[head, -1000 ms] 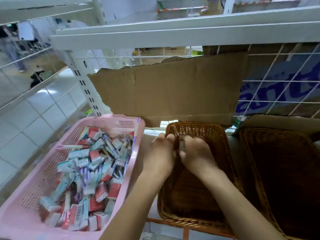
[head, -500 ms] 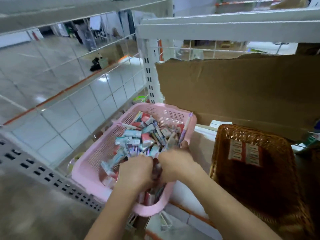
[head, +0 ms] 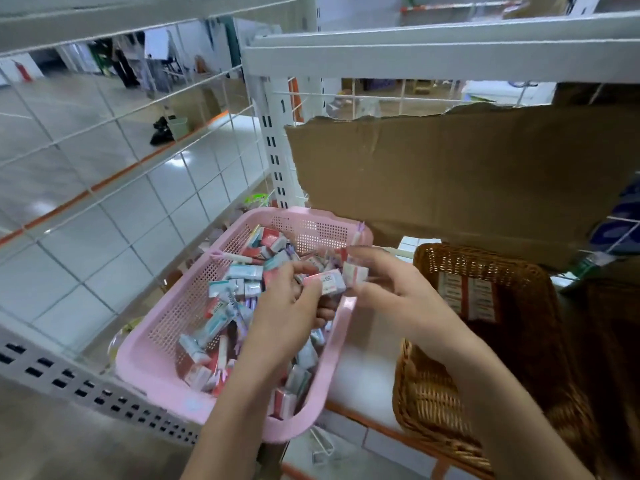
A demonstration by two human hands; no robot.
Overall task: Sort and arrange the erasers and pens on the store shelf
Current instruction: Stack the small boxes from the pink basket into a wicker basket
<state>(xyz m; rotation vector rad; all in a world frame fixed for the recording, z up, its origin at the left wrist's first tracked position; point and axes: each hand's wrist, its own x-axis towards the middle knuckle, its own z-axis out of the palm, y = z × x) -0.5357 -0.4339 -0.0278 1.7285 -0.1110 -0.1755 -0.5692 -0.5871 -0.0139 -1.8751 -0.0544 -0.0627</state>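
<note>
Head cam, only view there is. Both hands are over the near-right part of a pink basket (head: 166, 327), smooth plastic, rectangular, with walls full of tiny holes. It's stuffed with a loose pile of erasers (head: 239, 289), little blocks in glossy paper sleeves, teal, red and white, lying every which way.

The left hand (head: 287, 306) has its grip clamped on a boxed eraser (head: 329, 280), thumb on the near face and fingers curled under. Its long axis runs roughly side to side, the right end tipped a bit up. Touching that end, the right hand (head: 391, 292) has its grip closed on a second eraser (head: 355, 271), forefinger above and thumb below; this one is blurry, so I can't call its axis.

Left of the grips, a thin pen (head: 232, 258) lies across the basket's rim, pointing left-right. Right of them is a brown wicker basket (head: 433, 393), coarse weave, with two flat rows of red-and-white erasers (head: 467, 296) inside. Both baskets sit on the white shelf (head: 367, 375), with a torn cardboard sheet (head: 450, 174) behind.
</note>
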